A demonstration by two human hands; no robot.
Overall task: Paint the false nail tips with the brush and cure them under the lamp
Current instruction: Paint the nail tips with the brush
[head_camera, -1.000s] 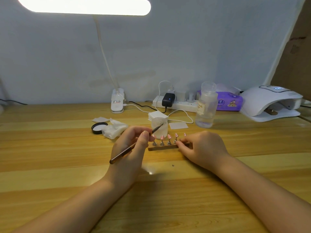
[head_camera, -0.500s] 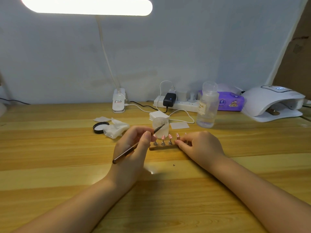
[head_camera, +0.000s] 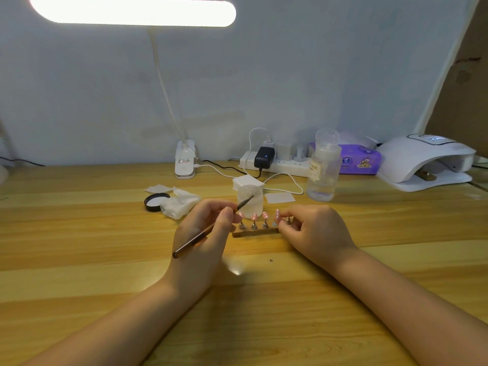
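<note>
Four pink false nail tips [head_camera: 254,216] show on the wooden holder strip [head_camera: 253,233], and two hands, left [head_camera: 203,233] and right [head_camera: 314,231]. One brush [head_camera: 208,229], one clear bottle [head_camera: 323,171], one white curing lamp [head_camera: 427,162], one power strip [head_camera: 277,165], one black lid [head_camera: 155,201] near the desk's far edge.

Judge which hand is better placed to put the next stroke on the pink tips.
Left. The left hand already pinches the brush, bristles raised just beyond the leftmost tip on the nail stand. The right hand is occupied gripping the stand's right end, probably steadying it.
</note>
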